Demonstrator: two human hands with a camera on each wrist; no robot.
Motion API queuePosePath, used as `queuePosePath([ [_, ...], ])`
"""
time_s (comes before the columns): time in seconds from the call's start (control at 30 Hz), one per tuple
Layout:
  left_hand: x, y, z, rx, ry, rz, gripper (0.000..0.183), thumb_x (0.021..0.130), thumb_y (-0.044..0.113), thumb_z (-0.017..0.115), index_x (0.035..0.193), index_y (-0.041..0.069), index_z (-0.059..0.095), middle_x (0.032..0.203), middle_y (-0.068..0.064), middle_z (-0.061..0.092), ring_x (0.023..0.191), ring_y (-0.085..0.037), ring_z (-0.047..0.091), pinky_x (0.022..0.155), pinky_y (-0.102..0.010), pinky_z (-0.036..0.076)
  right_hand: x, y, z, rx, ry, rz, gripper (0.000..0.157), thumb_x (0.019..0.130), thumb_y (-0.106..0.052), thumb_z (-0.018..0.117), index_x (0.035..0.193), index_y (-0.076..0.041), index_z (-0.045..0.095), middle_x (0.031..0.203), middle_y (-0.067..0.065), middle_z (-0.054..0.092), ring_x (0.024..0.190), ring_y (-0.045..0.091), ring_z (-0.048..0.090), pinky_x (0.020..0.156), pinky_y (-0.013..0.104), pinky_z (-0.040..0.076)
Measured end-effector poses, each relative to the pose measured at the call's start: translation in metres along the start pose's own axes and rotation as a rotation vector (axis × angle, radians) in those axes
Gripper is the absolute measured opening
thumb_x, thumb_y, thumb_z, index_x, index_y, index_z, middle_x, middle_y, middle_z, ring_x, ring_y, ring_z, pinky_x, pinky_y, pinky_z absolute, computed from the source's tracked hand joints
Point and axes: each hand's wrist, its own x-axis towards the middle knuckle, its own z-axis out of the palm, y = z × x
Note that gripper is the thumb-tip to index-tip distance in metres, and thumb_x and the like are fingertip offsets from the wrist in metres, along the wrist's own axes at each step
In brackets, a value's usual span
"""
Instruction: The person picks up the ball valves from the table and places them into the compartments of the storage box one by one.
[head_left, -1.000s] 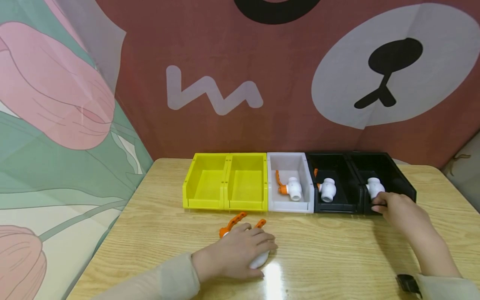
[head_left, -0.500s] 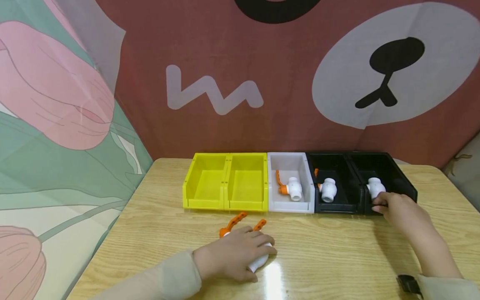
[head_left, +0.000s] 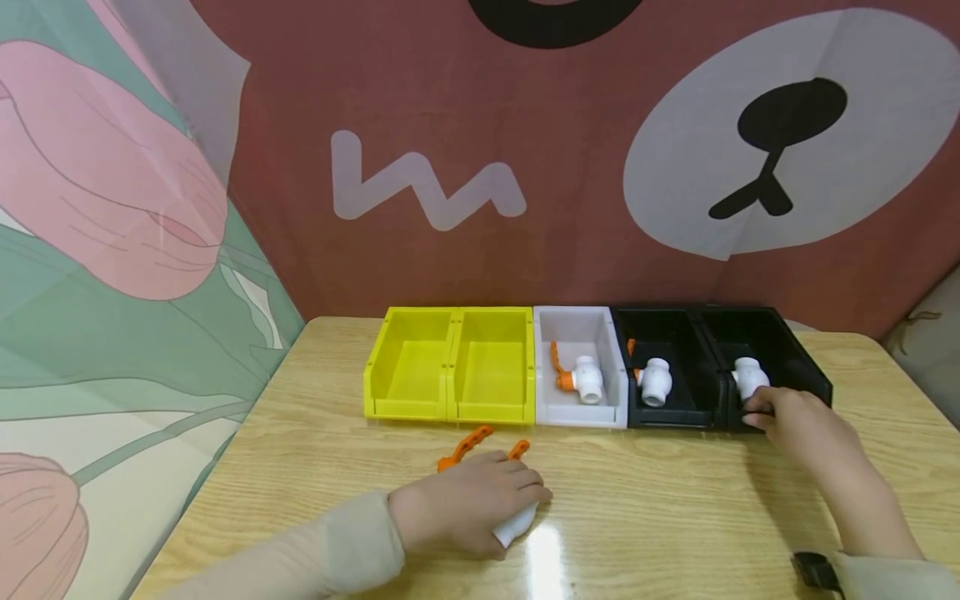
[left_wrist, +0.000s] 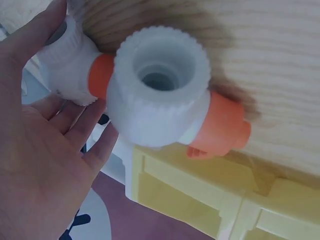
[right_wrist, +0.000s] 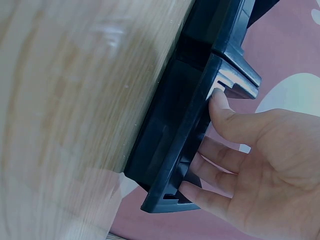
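Observation:
On the table my left hand (head_left: 476,504) grips a white ball valve (head_left: 517,525), its orange handle sticking out beyond the fingers. In the left wrist view the thumb and fingers lie around that valve's white body (left_wrist: 70,65). A second ball valve (left_wrist: 160,90), with an orange handle (head_left: 465,448), lies beside the left hand, mostly hidden under it in the head view. My right hand (head_left: 806,425) reaches over the front lip of the far-right black bin (head_left: 795,358). Its thumb and fingers hold a white ball valve (head_left: 748,377) there; the bin wall hides most of it in the right wrist view.
Along the back of the table stand two yellow bins (head_left: 408,408), a white bin (head_left: 581,414) and another black bin (head_left: 675,417). One ball valve (head_left: 588,380) lies in the white bin, another valve (head_left: 655,382) in that black bin. A patterned cloth (head_left: 420,267) hangs behind.
Under my left hand the white valve has turned slightly on the table, and the fingers have closed further around it. The right hand stays at the far-right black bin.

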Motion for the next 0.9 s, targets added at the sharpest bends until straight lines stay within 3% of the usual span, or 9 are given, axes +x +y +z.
queuePosePath([
  [0.53, 0.007, 0.002, -0.009, 0.109, -0.005, 0.064, 0.072, 0.075, 0.054, 0.081, 0.132, 0.019, 0.057, 0.121, 0.009, 0.059, 0.11, -0.006, 0.054, 0.099, -0.02, 0.041, -0.001, 0.001, 0.001, 0.006, 0.016, -0.005, 0.007, 0.088, -0.01, 0.073, 0.09, -0.007, 0.067, 0.088, 0.017, 0.066, 0.084, 0.04, 0.062, 0.057, 0.053, 0.047],
  [0.73, 0.009, 0.003, -0.01, 0.124, -0.01, 0.085, 0.073, 0.076, 0.053, 0.08, 0.135, 0.018, 0.055, 0.124, 0.007, 0.057, 0.114, -0.007, 0.052, 0.102, -0.021, 0.039, -0.001, 0.001, 0.002, 0.008, 0.029, -0.011, 0.008, 0.088, -0.01, 0.074, 0.09, -0.007, 0.067, 0.087, 0.016, 0.067, 0.086, 0.042, 0.062, 0.058, 0.055, 0.047],
  [0.9, 0.008, 0.001, -0.015, 0.136, 0.025, 0.07, 0.075, 0.077, 0.052, 0.08, 0.138, 0.016, 0.055, 0.127, 0.006, 0.057, 0.116, -0.008, 0.052, 0.103, -0.022, 0.04, -0.001, 0.001, 0.002, 0.01, 0.03, -0.011, 0.008, 0.088, -0.01, 0.073, 0.091, -0.006, 0.067, 0.088, 0.016, 0.067, 0.085, 0.041, 0.062, 0.058, 0.055, 0.048],
])
